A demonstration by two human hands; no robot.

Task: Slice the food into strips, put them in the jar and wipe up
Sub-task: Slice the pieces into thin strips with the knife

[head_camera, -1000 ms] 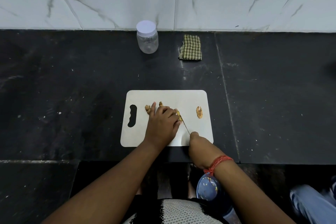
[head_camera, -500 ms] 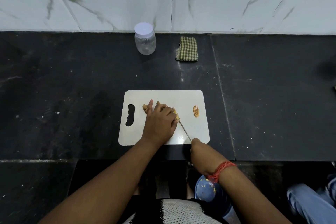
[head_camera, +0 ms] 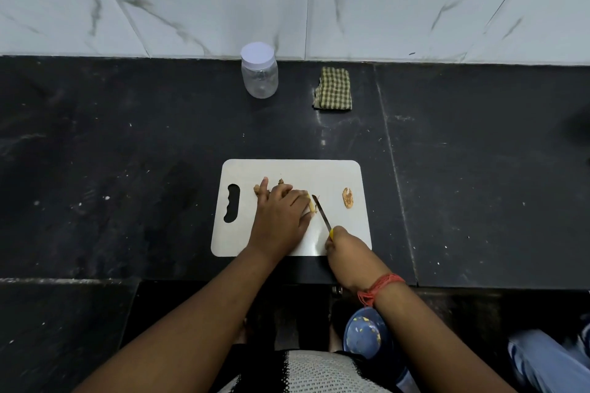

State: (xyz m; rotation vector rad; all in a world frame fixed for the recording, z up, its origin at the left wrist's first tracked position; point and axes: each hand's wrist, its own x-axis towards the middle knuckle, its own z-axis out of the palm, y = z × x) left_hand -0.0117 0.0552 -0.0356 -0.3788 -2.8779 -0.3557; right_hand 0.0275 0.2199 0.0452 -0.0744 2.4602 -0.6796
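fingers (head_camera: 289,198) pin one root (head_camera: 257,189) — one knife (head_camera: 321,212), one cut slice (head_camera: 348,197).

The cutting board (head_camera: 335,175) lies on the counter (head_camera: 127,169) directly before the person, its handle slot at 9 o'clock. On the board, the left hand (head_camera: 281,214) covers a piece of ginger (head_camera: 257,189) left of centre. The knife (head_camera: 321,211) lies just at 3 o'clock of that hand, its blade pointing toward 11 o'clock, its handle in the right hand (head_camera: 344,252) at the board's near edge (around 5 o'clock). A cut slice (head_camera: 348,197) sits apart at 3 o'clock on the board. Beyond the board, against the wall (head_camera: 415,0), the jar (head_camera: 259,72) stands at 11 o'clock, with the folded cloth (head_camera: 333,89) at 1 o'clock.
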